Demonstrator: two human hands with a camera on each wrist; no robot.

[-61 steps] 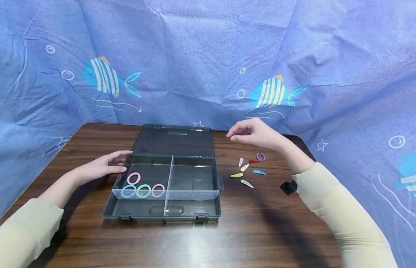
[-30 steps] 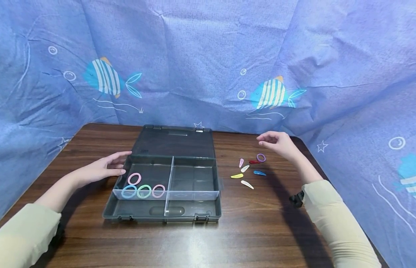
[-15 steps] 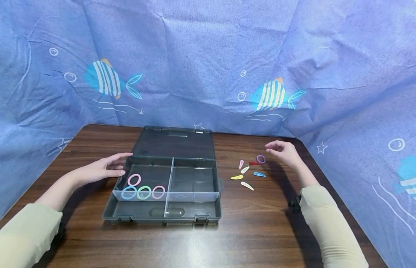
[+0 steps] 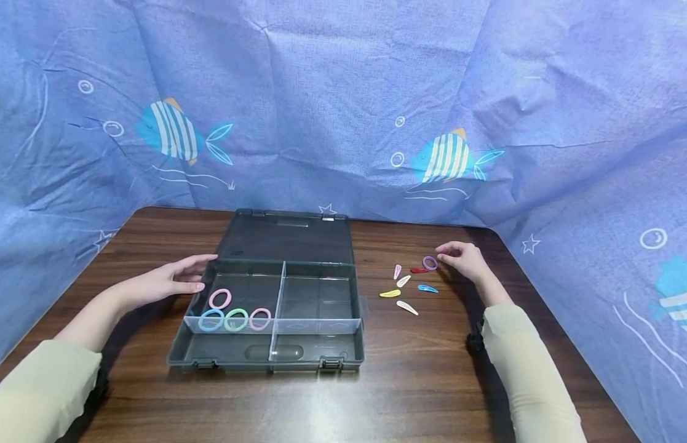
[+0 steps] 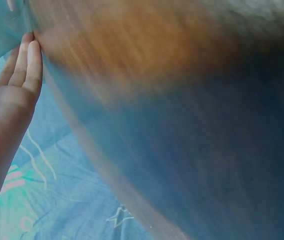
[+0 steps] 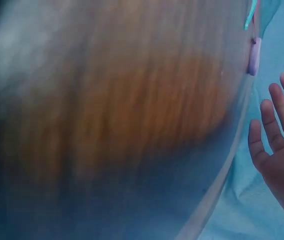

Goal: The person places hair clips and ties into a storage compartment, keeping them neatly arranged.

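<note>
The left hand (image 4: 166, 282), left of centre in the head view, lies with long, relaxed fingers against the upper left side of the box (image 4: 321, 292); the fingers touch it without being curled round anything. The right hand (image 4: 466, 261), right of centre, has its fingers loosely bent and spread, holding nothing. Its fingertips are just beside the purple ring (image 6: 254, 56), and the right wrist view shows a gap between them.

That ring lies on the table (image 4: 420, 369), right of centre, with the right end of the red clip (image 4: 418, 270) at its lower left. Left of and below it lie the pink clip (image 4: 397, 271), the upper white clip (image 4: 403, 281), the blue clip (image 4: 428, 288), the yellow clip (image 4: 390, 294) and the lower white clip (image 4: 406, 307).

The box sits at centre left, its lid (image 4: 288, 237) folded back toward the top of the frame. At its left, the blue ring (image 4: 201, 322), green ring (image 4: 226, 320) and right pink ring (image 4: 251, 320) line up at the clear divider (image 4: 321, 325); the left pink ring (image 4: 211, 300) is just above the blue one.
</note>
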